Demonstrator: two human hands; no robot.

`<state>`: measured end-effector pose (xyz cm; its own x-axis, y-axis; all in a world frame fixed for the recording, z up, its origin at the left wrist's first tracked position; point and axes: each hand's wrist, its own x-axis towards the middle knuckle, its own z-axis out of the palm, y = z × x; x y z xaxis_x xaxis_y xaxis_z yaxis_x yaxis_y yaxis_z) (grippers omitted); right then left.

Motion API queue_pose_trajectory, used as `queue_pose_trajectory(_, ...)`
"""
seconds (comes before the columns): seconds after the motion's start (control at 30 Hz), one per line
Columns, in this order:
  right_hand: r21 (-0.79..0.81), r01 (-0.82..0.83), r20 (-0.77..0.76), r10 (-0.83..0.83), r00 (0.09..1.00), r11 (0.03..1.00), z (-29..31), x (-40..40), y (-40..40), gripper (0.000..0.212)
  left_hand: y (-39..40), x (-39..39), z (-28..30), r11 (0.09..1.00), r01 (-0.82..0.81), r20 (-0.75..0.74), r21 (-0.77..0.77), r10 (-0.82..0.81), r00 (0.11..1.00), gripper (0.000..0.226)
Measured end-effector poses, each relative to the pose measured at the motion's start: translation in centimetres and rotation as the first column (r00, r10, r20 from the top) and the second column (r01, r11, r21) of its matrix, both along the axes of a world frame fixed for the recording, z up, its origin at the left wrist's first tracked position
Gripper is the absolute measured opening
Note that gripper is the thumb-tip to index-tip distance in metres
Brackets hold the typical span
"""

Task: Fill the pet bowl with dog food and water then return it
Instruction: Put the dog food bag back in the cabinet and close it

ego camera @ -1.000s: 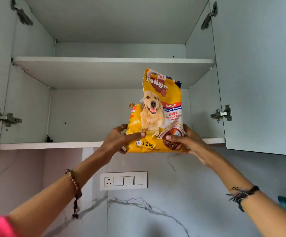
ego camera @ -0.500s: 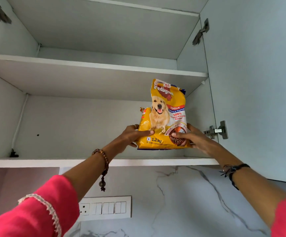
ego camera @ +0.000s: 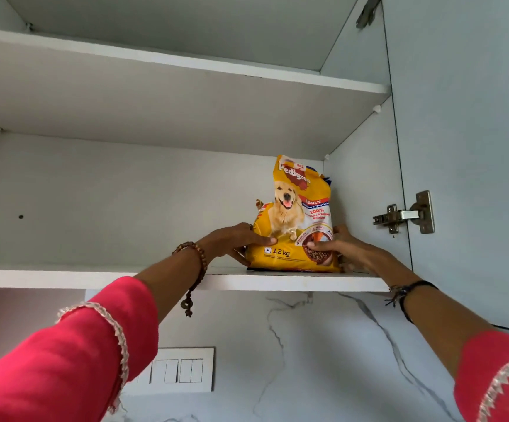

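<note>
- The left hand [ego camera: 235,239] is pressed against the left side of the bag [ego camera: 296,220], thumb laid flat across the yellow front just above the "1.2 kg" mark, the other fingers wrapped behind and below the corner.
- The right hand [ego camera: 338,248] clasps the bag's lower right corner, thumb lying over the printed picture of a kibble bowl, fingers curled round the side and back.
- Both hands are closed on the bag, one on each side near its base.
- The bag is yellow dog food with a golden dog on the front, standing upright with its top crumpled and leaning slightly to the right.
- Its base sits on the lower shelf [ego camera: 95,277] of an open wall cabinet, near the front edge and toward the right end, close to the cabinet's right side wall.
- A beaded bracelet [ego camera: 198,257] circles the left wrist, with a strand and charm hanging down; a dark thread band [ego camera: 411,289] is on the right wrist.
- Both forearms come out of pink sleeves [ego camera: 64,360] trimmed with pale lace.
- An upper shelf [ego camera: 186,60] runs across above the bag.
- The right cabinet door [ego camera: 466,147] stands open, with a metal hinge [ego camera: 405,214] beside the bag.
- Below the cabinet is a marble-patterned wall with a white switch plate [ego camera: 180,370].
</note>
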<state>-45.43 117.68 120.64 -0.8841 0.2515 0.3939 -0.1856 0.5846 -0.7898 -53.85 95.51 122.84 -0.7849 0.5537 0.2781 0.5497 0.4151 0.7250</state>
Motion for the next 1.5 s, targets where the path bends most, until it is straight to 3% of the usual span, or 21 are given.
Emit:
queue_pose_trajectory(0.13,-0.006,0.064,0.109,-0.063,0.992,0.998,0.7,-0.2,-0.6,0.076,1.4,-0.9,0.7,0.998,-0.011,0.111,-0.055,0.017,0.994,0.062)
queue_pose_trajectory(0.47,0.078,0.143,0.144,-0.153,0.978,0.987,0.9,-0.1,-2.1,0.063,2.4,-1.3,-0.2,0.984,-0.132,0.024,-0.119,0.136,0.99,0.069)
queue_pose_trajectory(0.6,0.219,0.185,0.038,-0.198,0.979,0.958,1.5,0.6,-3.0,0.06,1.4,0.3,-0.6,0.954,-0.209,-0.11,-0.216,0.189,0.976,0.061)
queue_pose_trajectory(0.67,0.335,0.371,-0.09,-0.362,0.928,0.866,1.0,1.1,-4.0,0.068,0.4,1.7,-1.2,0.937,-0.26,-0.217,-0.233,0.211,0.953,0.055)
queue_pose_trajectory(0.73,0.336,0.565,-0.288,-0.489,0.823,0.753,-0.1,2.0,-5.6,0.071,-0.8,3.1,-1.9,0.899,-0.362,-0.417,-0.246,0.239,0.877,0.054)
queue_pose_trajectory(0.8,0.332,0.639,-0.498,-0.447,0.743,0.693,-1.3,3.3,-7.6,0.065,-2.2,4.6,-2.7,0.876,-0.434,-0.591,-0.209,0.24,0.77,0.05)
queue_pose_trajectory(0.87,0.36,0.65,-0.613,-0.355,0.706,0.67,-2.4,4.5,-9.2,0.062,-3.8,6.6,-3.6,0.88,-0.454,-0.674,-0.14,0.251,0.695,0.044)
queue_pose_trajectory(1.0,0.477,0.579,-0.651,-0.176,0.738,0.661,-4.4,7.5,-12.5,0.056,-7.1,11.3,-5.6,0.86,-0.51,-0.815,-0.006,0.292,0.501,0.043)
queue_pose_trajectory(1.13,0.532,0.572,-0.707,-0.044,0.706,0.624,-7.5,11.4,-15.8,0.053,-10.0,15.6,-9.2,0.84,-0.54,-0.899,0.052,0.274,0.34,0.05)
queue_pose_trajectory(1.37,0.612,0.606,-0.692,-0.026,0.721,0.508,-12.7,17.8,-18.4,0.067,-13.7,23.0,-14.3,0.81,-0.583,-0.937,0.067,0.252,0.242,0.061)
queue_pose_trajectory(1.5,0.565,0.668,-0.75,-0.035,0.66,0.485,-14.2,21.6,-17.9,0.065,-14.1,26.8,-14.8,0.841,-0.525,-0.97,0.131,0.219,0.109,0.058)
